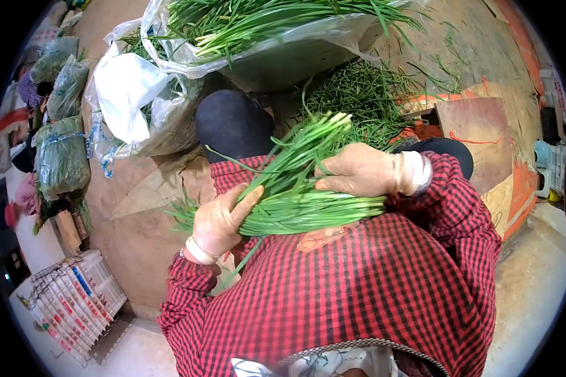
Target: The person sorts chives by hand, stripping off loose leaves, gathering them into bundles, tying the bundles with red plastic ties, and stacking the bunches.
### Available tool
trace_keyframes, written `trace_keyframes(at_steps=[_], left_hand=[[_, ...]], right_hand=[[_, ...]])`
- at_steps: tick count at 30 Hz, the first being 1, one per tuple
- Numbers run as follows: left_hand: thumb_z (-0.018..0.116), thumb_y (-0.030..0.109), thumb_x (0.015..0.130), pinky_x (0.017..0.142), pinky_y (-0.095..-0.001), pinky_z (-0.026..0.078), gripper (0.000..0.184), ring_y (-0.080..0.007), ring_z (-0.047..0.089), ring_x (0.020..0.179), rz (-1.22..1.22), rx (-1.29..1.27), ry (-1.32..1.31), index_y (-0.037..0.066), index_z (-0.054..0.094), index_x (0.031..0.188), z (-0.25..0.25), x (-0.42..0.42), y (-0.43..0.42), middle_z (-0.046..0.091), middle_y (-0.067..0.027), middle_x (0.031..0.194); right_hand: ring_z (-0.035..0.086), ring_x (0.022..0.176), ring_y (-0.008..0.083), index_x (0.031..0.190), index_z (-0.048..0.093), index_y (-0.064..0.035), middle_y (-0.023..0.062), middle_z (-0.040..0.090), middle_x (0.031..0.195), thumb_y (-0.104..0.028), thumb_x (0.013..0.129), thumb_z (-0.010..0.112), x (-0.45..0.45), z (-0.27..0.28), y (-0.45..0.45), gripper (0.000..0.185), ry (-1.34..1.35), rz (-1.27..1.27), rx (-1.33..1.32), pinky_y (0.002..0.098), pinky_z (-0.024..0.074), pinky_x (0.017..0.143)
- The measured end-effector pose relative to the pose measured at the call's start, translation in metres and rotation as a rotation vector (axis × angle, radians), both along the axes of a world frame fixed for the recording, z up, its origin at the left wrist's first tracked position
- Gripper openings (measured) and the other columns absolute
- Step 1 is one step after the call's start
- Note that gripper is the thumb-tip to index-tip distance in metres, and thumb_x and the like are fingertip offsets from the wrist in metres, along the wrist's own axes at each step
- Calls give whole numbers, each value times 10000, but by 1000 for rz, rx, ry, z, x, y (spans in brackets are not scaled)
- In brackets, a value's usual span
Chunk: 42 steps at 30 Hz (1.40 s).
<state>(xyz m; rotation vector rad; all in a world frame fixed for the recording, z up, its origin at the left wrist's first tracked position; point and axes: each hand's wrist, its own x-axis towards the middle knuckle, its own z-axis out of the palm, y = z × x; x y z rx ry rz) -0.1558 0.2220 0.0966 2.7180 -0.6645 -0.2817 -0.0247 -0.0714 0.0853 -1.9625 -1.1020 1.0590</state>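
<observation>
Across my lap lies a bunch of garlic chives (295,213), long green blades with pale cut ends to the right. A second clump of chives (314,135) crosses over it, its pale ends pointing up and right. My left hand (223,217), in a cream glove, is closed round the leafy side, thumb on top of the blades. My right hand (361,171), gloved too, has its fingers bent onto the chives near the stem ends. The undersides of both grips are hidden by the leaves.
A plastic sack (283,44) heaped with chives stands ahead, beside a white plastic bag (126,94). Loose chive scraps (358,97) pile up beyond my knees. Wrapped bundles (61,154) line the left, near a white crate (78,301). A brown board (471,125) is at right.
</observation>
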Motion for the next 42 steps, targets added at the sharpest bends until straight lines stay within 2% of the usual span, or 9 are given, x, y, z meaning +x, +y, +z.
trace_keyframes(at_steps=[5, 15, 21, 23, 26, 30, 33, 38, 42], left_hand=[[709, 19, 617, 695, -347, 547, 812, -265, 661, 903, -44, -96, 26, 198, 495, 1379, -1, 3, -3, 602, -89, 1192], [761, 38, 576, 652, -337, 533, 810, -259, 667, 839, 33, -153, 24, 197, 547, 1342, 7, -12, 14, 646, -73, 1131], [765, 47, 570, 661, -339, 538, 810, -261, 670, 860, 36, -124, 15, 203, 555, 1337, 8, -17, 14, 647, -78, 1129], [765, 54, 573, 661, -341, 542, 789, -266, 673, 855, 51, -103, 23, 206, 568, 1322, 12, -18, 13, 647, -84, 1130], [765, 69, 584, 653, -340, 544, 768, -265, 677, 845, 44, -60, 71, 208, 573, 1314, 19, -16, 11, 648, -88, 1131], [767, 86, 594, 648, -341, 546, 767, -264, 682, 838, -33, -79, 106, 218, 563, 1321, 32, 3, 2, 654, -85, 1126], [765, 98, 616, 660, -338, 547, 755, -265, 685, 845, -117, -48, 138, 201, 549, 1333, 47, 12, -4, 660, -88, 1124], [731, 102, 711, 712, -371, 546, 722, -302, 679, 909, 128, -83, 173, 105, 476, 1387, 40, -4, 16, 663, -127, 1134], [700, 69, 727, 801, -381, 538, 723, -341, 658, 966, 213, -153, 291, 84, 452, 1405, 15, -11, 23, 646, -151, 1179]], right_hand=[[627, 837, 402, 1009, 624, -25, 222, 647, 848, -357, 956, 518, 2, 6, -25, 352, 193, -33, 69, 451, 487, 746], [564, 780, 117, 1030, 627, 8, 43, 629, 817, -251, 944, 597, 44, 8, -110, 274, 82, -602, 61, 272, 472, 708], [649, 885, 252, 1144, 640, -19, 125, 701, 927, -285, 919, 615, 82, -77, -172, 349, -304, -930, -188, 333, 494, 784], [645, 1012, 313, 1227, 612, -46, 176, 679, 1063, -369, 874, 645, 86, -78, -183, 479, -191, -568, -700, 374, 491, 874], [482, 1267, 348, 1399, 456, -46, 224, 479, 1385, -493, 821, 661, 59, -50, -129, 759, -547, -409, -369, 407, 390, 1060], [486, 1270, 341, 1343, 509, -5, 220, 522, 1355, -613, 861, 571, 49, -11, -4, 778, -190, -179, 151, 407, 378, 1070], [536, 1200, 343, 1312, 542, -3, 200, 595, 1271, -602, 906, 504, 34, -26, 64, 724, 191, 58, 19, 386, 397, 1043], [523, 1232, 259, 1232, 637, -28, 158, 575, 1325, -761, 864, 409, 32, -85, 37, 852, 653, -105, -169, 378, 362, 1064], [527, 1183, 185, 1288, 591, -31, 109, 592, 1296, -629, 967, 367, 11, -86, -6, 715, 886, -248, 20, 326, 374, 1045]])
